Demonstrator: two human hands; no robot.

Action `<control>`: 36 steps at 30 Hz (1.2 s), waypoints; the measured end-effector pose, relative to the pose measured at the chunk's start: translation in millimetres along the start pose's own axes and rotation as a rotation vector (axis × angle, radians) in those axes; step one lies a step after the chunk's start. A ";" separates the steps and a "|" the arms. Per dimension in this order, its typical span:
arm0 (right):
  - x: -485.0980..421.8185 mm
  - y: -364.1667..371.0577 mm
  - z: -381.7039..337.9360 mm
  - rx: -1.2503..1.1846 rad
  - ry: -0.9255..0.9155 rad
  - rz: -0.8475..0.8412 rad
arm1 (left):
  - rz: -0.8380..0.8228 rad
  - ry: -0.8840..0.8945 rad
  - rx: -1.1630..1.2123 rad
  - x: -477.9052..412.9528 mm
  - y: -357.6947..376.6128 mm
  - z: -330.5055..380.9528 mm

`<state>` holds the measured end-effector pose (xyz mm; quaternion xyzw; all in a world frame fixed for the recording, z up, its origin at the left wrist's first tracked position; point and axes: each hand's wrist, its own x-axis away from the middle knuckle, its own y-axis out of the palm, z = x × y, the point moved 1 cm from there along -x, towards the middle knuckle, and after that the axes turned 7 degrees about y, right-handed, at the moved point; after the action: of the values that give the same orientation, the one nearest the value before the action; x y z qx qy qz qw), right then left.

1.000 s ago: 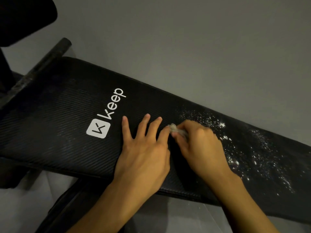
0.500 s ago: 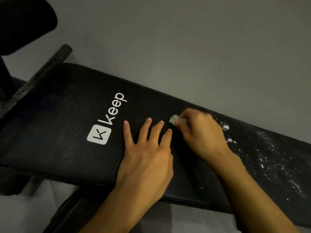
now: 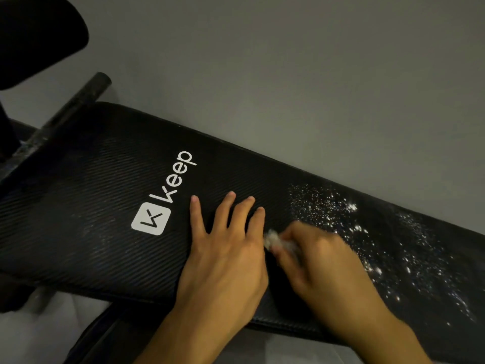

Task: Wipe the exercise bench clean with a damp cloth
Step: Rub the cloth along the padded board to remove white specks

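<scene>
A black ribbed exercise bench (image 3: 86,206) with a white "Keep" logo (image 3: 162,203) runs from upper left to lower right. My left hand (image 3: 225,248) lies flat on the pad, fingers spread, just right of the logo. My right hand (image 3: 322,261) is blurred and pinches a small white cloth wad (image 3: 273,239) against the pad, close beside my left little finger. White specks (image 3: 367,232) are scattered over the pad to the right of my right hand.
A grey wall (image 3: 288,74) rises behind the bench. A dark bar (image 3: 70,109) sticks out at the bench's left end, and a black padded shape (image 3: 34,35) fills the top left corner. Part of the bench frame (image 3: 105,337) shows below the pad.
My right hand with the cloth has slid back toward me, from the pad's far edge to near its middle, uncovering more white specks. My left hand has stayed flat in place.
</scene>
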<state>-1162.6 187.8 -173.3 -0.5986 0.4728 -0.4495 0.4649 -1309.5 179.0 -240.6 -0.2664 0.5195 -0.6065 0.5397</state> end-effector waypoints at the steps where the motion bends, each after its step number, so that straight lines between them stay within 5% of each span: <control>1: 10.5 -0.7 -0.8 -0.005 0.000 -0.034 | -0.009 0.005 0.001 -0.4 -0.4 -0.3; 4: 42.7 6.6 -2.5 -0.002 0.015 -0.090 | -0.029 0.009 0.006 -1.0 -2.1 -0.7; 10: 86.5 24.2 6.3 -0.081 -0.007 0.162 | -0.004 -0.005 0.045 -1.0 -4.4 -2.9; 14: 82.6 18.1 15.3 -0.086 0.006 0.183 | 0.035 0.004 0.049 -1.6 -2.1 -0.9; 28: 62.8 20.4 25.0 -0.080 -0.011 0.146 | 0.039 0.046 0.028 -5.7 4.6 18.6; 32: 30.8 17.3 21.2 0.004 -0.008 0.249 | 0.008 0.049 0.041 -3.4 2.4 15.2; 36: 51.6 19.4 28.0 -0.088 -0.024 0.122 | -0.008 0.060 0.059 -0.5 -0.2 13.1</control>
<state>-1130.5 138.3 -191.8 -0.5936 0.5221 -0.3919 0.4706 -1297.9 174.9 -236.2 -0.2341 0.5161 -0.6316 0.5290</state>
